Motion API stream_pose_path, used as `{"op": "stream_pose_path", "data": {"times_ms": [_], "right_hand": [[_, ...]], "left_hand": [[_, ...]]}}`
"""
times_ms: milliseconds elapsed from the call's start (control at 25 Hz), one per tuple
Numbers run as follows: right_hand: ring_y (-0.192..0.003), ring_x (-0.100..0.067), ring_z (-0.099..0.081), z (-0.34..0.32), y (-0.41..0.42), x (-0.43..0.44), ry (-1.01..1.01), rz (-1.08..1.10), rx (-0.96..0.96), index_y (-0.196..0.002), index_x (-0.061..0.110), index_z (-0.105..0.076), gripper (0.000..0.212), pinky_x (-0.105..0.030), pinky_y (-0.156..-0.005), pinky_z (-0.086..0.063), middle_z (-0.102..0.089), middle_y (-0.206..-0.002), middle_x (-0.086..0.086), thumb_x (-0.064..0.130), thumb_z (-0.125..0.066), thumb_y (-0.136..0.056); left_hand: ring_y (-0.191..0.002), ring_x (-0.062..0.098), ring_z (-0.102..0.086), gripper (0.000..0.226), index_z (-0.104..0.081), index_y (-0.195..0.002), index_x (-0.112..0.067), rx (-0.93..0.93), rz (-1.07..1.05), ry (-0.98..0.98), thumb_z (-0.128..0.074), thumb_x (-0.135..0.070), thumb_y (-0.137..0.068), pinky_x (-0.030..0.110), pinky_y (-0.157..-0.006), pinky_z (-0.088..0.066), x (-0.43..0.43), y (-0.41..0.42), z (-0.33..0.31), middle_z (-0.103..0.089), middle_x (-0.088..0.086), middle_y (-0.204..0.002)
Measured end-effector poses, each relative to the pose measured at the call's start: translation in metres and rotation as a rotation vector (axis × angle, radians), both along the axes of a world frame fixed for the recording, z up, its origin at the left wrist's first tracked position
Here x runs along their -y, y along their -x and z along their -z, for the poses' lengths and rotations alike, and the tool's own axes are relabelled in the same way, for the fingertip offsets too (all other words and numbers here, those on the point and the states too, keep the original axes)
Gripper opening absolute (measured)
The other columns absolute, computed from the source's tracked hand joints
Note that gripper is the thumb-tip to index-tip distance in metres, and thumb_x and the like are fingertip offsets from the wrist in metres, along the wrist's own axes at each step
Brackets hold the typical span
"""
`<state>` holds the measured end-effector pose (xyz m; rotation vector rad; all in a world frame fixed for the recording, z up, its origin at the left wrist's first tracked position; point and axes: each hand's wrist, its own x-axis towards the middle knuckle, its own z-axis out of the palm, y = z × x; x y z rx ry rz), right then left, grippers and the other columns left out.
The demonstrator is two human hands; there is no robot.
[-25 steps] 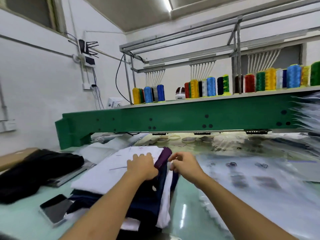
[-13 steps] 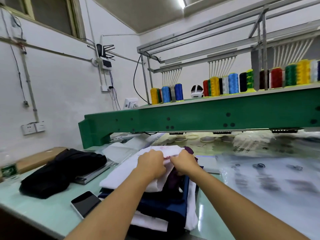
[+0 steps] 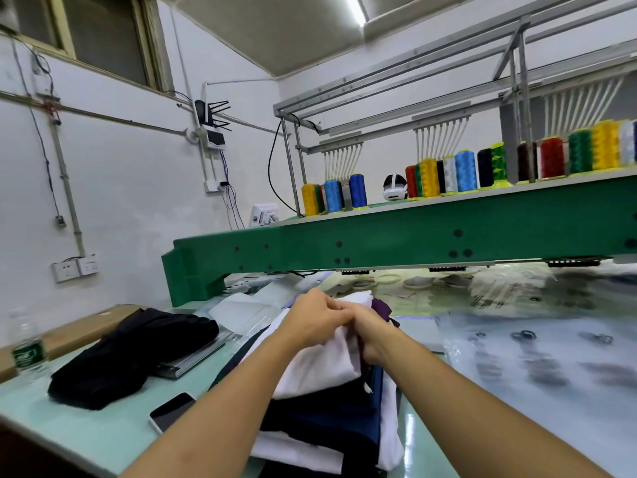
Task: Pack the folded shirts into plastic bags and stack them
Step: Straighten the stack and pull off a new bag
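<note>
A stack of folded shirts [image 3: 331,419] in white, navy and dark tones sits on the pale green table [image 3: 86,429] in front of me. On top lies a white folded shirt [image 3: 320,363], with a purple shirt [image 3: 381,308] showing behind it. My left hand [image 3: 315,317] grips the white shirt's far edge from above. My right hand [image 3: 370,331] is closed on the same shirt's right edge, touching the left hand. Clear plastic bags [image 3: 537,367] with printed marks lie spread to the right.
A black garment [image 3: 134,353] lies at the left on a flat metal frame. A phone [image 3: 170,410] rests face up near the stack. A water bottle [image 3: 27,346] and cardboard box [image 3: 79,327] sit far left. The green embroidery machine beam [image 3: 379,239] with thread spools spans behind.
Both hands came together on the white shirt's far edge and now bunch it toward the right. The view has swung left and moved closer.
</note>
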<state>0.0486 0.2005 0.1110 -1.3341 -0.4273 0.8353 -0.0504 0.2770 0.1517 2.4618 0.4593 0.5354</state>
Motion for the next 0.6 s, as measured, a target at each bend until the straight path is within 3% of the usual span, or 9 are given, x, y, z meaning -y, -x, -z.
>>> {"op": "stream_pose_path", "data": {"times_ms": [80,160,240,320,360,440,480,600], "right_hand": [[-0.059,-0.026,-0.064,0.003,-0.006,0.006,0.04,0.175,0.08,-0.097,-0.002,-0.061,0.014,-0.027,-0.052,-0.048,-0.067,-0.073,-0.015,-0.003,-0.054,-0.085],[-0.045,-0.02,-0.044,0.002,-0.016,0.019,0.028,0.276,0.14,-0.084,0.003,-0.054,0.016,-0.02,-0.046,-0.031,-0.049,-0.057,-0.009,-0.011,-0.051,-0.077],[-0.06,-0.024,-0.045,0.0,-0.027,0.034,-0.008,0.326,0.132,-0.092,0.003,-0.057,0.021,-0.027,-0.055,-0.031,-0.051,-0.067,-0.011,-0.01,-0.047,-0.078],[-0.058,-0.023,-0.041,0.0,-0.033,0.05,0.011,0.308,0.137,-0.109,0.006,-0.055,0.037,-0.026,-0.053,-0.029,-0.049,-0.073,-0.011,-0.011,-0.045,-0.077],[-0.054,-0.021,-0.039,0.001,-0.032,0.057,0.029,0.266,0.134,-0.117,0.009,-0.051,0.046,-0.022,-0.048,-0.029,-0.048,-0.077,-0.011,-0.012,-0.045,-0.076],[-0.062,-0.026,-0.051,0.005,-0.03,0.064,0.002,0.183,0.094,-0.129,0.021,-0.046,0.061,-0.026,-0.049,-0.047,-0.051,-0.097,-0.011,-0.011,-0.048,-0.077],[-0.074,-0.031,-0.059,0.005,-0.027,0.065,-0.016,0.154,0.088,-0.131,0.024,-0.047,0.062,-0.032,-0.059,-0.055,-0.053,-0.107,-0.011,-0.011,-0.049,-0.079],[-0.099,-0.035,-0.061,0.004,-0.024,0.063,0.049,0.107,0.188,-0.129,0.015,-0.06,0.058,-0.039,-0.082,-0.056,-0.058,-0.113,-0.014,-0.014,-0.046,-0.081]], "left_hand": [[-0.066,0.019,-0.071,0.028,-0.073,-0.08,-0.006,-0.023,0.03,0.227,-0.055,-0.027,-0.084,0.032,-0.068,-0.057,-0.006,0.002,0.0,-0.076,0.004,-0.072],[-0.085,0.028,-0.071,0.03,-0.068,-0.093,-0.002,-0.047,-0.212,0.017,-0.055,-0.029,-0.089,0.037,-0.07,-0.054,-0.027,0.006,0.002,-0.075,0.014,-0.091],[-0.093,0.03,-0.064,0.037,-0.063,-0.1,-0.008,-0.237,-0.426,-0.234,-0.056,-0.043,-0.092,0.035,-0.07,-0.047,-0.048,0.013,0.012,-0.069,0.015,-0.107],[-0.095,0.026,-0.057,0.046,-0.058,-0.11,-0.014,-0.419,-0.405,-0.187,-0.058,-0.055,-0.091,0.031,-0.075,-0.043,-0.056,0.015,0.022,-0.066,0.009,-0.119],[-0.096,0.024,-0.056,0.049,-0.056,-0.109,-0.015,-0.443,-0.384,-0.125,-0.061,-0.059,-0.089,0.031,-0.075,-0.042,-0.055,0.015,0.025,-0.065,0.007,-0.12],[-0.095,0.023,-0.058,0.055,-0.055,-0.107,-0.014,-0.403,-0.368,-0.038,-0.067,-0.062,-0.084,0.031,-0.074,-0.043,-0.053,0.011,0.03,-0.064,0.005,-0.115],[-0.093,0.021,-0.058,0.057,-0.057,-0.108,-0.013,-0.38,-0.364,-0.024,-0.07,-0.062,-0.082,0.03,-0.072,-0.043,-0.05,0.01,0.03,-0.063,0.003,-0.111],[-0.081,0.017,-0.058,0.043,-0.056,-0.095,-0.015,-0.349,-0.336,0.016,-0.077,-0.049,-0.08,0.029,-0.064,-0.044,-0.042,0.011,0.023,-0.061,0.0,-0.096]]}}
